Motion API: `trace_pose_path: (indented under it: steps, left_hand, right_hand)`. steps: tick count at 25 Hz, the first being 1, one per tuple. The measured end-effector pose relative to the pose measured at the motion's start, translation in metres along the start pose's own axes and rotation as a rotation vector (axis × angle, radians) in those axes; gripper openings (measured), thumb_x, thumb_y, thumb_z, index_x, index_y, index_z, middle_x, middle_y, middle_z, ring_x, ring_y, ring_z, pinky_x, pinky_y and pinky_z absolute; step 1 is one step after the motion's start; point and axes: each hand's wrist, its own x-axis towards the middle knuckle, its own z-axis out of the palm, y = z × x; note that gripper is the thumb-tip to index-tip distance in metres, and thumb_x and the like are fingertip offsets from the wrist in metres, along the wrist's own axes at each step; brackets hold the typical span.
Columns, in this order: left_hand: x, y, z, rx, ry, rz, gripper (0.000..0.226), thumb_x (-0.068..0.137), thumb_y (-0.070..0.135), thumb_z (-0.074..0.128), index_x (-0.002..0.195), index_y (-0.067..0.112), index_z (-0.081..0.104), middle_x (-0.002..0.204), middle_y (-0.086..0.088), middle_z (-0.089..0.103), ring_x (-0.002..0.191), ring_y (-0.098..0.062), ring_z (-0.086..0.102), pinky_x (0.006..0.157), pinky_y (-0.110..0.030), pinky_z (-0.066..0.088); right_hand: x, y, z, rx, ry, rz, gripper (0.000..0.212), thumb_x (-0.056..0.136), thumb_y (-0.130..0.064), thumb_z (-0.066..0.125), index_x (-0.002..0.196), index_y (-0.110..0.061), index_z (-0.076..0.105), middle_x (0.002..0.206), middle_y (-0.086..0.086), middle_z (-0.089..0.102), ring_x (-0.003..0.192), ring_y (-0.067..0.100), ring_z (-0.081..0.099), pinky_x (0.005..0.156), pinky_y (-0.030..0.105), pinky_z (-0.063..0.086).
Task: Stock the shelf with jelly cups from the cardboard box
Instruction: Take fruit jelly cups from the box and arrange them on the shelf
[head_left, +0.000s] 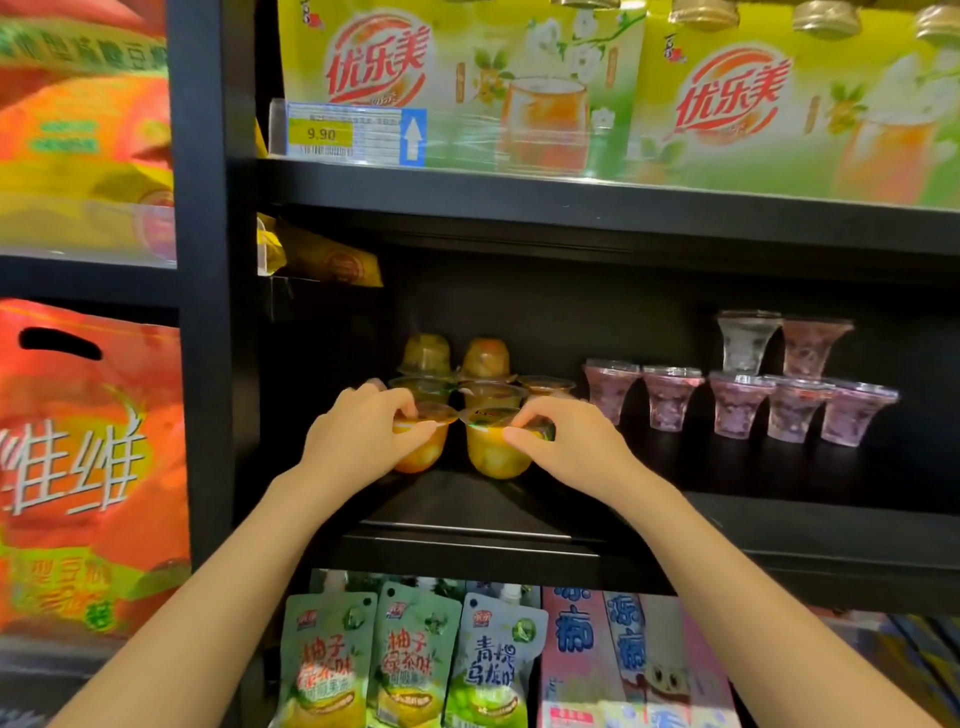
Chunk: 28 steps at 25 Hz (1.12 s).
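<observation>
On the black metal shelf (779, 525), both hands pinch clear orange fruit jelly cups, left hand (358, 436) and right hand (576, 447) one each, pink flared jelly cups (737, 405) crowding right.

"9.90" on yellow price tag (321, 134); "优乐美" on green cartons (462, 83) above.

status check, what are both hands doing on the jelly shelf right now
Left hand grips front left orange jelly cup. Right hand pinches rim of front right orange jelly cup. Both cups on the shelf; pink cups apart to the right.
</observation>
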Motion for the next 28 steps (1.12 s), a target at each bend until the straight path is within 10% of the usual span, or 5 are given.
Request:
trace_pose_path:
  steps: [18, 28]
  left_hand:
    - [0.035, -0.008, 0.022, -0.034, -0.078, -0.082, 0.032, 0.089, 0.046, 0.051, 0.113, 0.024, 0.055, 0.116, -0.001, 0.046, 0.11, -0.023, 0.044, 0.094, -0.041, 0.042]
    - [0.0, 0.024, 0.023, 0.196, 0.069, 0.104, 0.042, 0.088, 0.048, 0.051, 0.121, 0.023, 0.051, 0.117, -0.004, 0.052, 0.105, -0.023, 0.054, 0.075, -0.033, 0.044]
  right_hand:
    - [0.036, -0.004, 0.022, 0.042, -0.019, 0.248, 0.008, 0.088, -0.041, 0.058, 0.082, -0.037, 0.053, 0.132, -0.001, 0.044, 0.125, 0.024, 0.04, 0.09, 0.036, 0.037]
    - [-0.012, 0.019, -0.007, -0.103, -0.002, 0.168, 0.045, 0.088, -0.038, 0.06, 0.128, -0.022, 0.049, 0.131, 0.004, 0.052, 0.117, 0.021, 0.052, 0.091, 0.031, 0.043]
